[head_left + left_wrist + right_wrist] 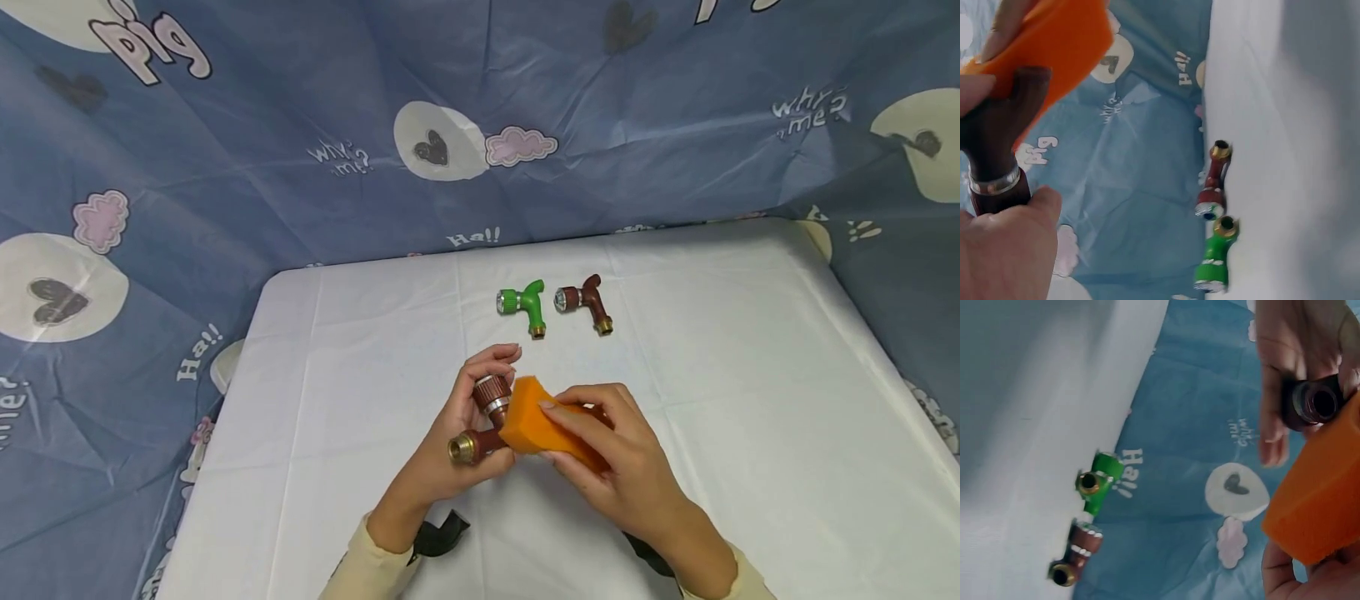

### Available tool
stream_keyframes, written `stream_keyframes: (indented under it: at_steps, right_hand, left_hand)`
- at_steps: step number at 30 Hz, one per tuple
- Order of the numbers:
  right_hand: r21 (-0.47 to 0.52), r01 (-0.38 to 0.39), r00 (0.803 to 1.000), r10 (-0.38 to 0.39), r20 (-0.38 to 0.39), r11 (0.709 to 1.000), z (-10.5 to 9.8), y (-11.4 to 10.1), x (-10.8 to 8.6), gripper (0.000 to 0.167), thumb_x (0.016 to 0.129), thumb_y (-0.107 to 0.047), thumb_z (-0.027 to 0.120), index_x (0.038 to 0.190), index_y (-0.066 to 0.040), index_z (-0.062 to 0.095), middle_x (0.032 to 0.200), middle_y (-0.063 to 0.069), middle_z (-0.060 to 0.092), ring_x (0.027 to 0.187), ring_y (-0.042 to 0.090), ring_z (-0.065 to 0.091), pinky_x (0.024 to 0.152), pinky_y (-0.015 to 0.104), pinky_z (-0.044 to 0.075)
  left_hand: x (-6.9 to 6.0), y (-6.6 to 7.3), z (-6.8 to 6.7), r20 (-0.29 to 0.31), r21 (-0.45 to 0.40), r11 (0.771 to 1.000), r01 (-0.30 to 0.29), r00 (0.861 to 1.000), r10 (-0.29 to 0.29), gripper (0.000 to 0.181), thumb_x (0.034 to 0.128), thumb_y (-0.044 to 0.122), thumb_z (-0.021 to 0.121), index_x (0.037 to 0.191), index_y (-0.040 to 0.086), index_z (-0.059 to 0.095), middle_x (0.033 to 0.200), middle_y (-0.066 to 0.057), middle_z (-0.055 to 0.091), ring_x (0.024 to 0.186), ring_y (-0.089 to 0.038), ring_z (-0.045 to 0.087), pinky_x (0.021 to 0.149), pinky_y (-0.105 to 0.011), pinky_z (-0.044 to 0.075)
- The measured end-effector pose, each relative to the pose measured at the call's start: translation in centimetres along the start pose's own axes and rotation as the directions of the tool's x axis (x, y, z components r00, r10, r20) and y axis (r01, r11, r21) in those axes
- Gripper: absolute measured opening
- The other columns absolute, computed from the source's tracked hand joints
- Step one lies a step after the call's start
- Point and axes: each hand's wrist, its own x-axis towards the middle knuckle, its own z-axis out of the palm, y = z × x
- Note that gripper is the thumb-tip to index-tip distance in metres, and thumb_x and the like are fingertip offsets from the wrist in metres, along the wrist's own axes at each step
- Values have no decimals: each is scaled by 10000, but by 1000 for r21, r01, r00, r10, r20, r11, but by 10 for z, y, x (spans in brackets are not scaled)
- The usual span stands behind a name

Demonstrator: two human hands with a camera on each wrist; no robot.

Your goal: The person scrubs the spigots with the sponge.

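Observation:
My left hand point(442, 462) holds a brown tap point(487, 442) with a ribbed knob point(492, 390) and a brass threaded end point(462, 448). The thumb lies below the tap and the fingers reach behind the knob. An orange sponge point(547, 427) is gripped in my right hand point(633, 462), its near face against the tap and hiding part of it. From the left wrist, the tap's dark spout point(1030, 84) shows against the sponge point(1079, 47). In the right wrist view the sponge point(1319, 487) covers much of the tap point(1313, 403).
Farther back on the white-covered table point(360, 358) lie a green tap point(531, 304) and another brown tap point(588, 302), side by side. A blue printed cloth point(300, 108) hangs behind the table. Black straps point(442, 535) sit at the wrists.

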Motion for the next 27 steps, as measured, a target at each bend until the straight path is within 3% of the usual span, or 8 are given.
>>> stream_keyframes:
  at_steps: [4,7,12,15,22,27]
  right_hand:
    - [21,-57,998,57,-36,998,0,3,-7,416,1012,-397,705,1222,-42,755,1183,148,649,1075,285,570,950,187,462]
    - [54,-99,994,102,-48,994,0,5,-12,427,997,-400,726,1227,-41,755,1178,141,653,1091,274,580,963,174,484]
    - [88,-175,983,179,-43,981,-5,8,-18,446,987,-424,730,1233,-53,751,1195,126,652,1108,242,596,963,173,505]
    - [121,-199,977,207,-59,972,-11,8,-19,452,976,-403,753,1237,-34,744,1201,143,648,1101,233,607,931,176,526]
    - [214,-166,980,186,-74,962,-16,-8,-8,447,962,-334,785,1243,7,723,1202,179,641,1104,233,621,936,209,548]
    - [296,-102,991,122,-51,950,-10,-17,-3,418,966,-292,784,1252,5,714,1187,186,631,1089,245,614,940,220,541]
  left_hand:
    - [5,7,0,-35,101,994,-46,998,50,776,773,-83,781,1436,-11,385,1567,-176,294,1407,-398,370,1187,-408,374]
    - [7,11,-1,-53,173,983,-60,996,70,874,759,-121,848,1499,18,404,1527,-157,323,1379,-386,413,1162,-423,416]
    - [8,16,-3,-59,312,948,-70,994,93,1111,694,-146,913,1615,51,325,1460,-156,423,1326,-343,536,1063,-421,509]
    - [9,17,-5,-52,384,920,-80,993,108,1129,700,-117,923,1620,60,293,1478,-167,479,1307,-332,556,1061,-413,516]
    - [9,16,-4,-48,489,863,-127,984,172,922,721,-95,919,1492,32,431,1583,-145,412,1382,-345,487,1074,-388,509]
    - [7,17,-4,-10,573,805,-153,981,194,900,766,-65,897,1533,59,445,1538,-158,387,1328,-311,504,1073,-377,510]
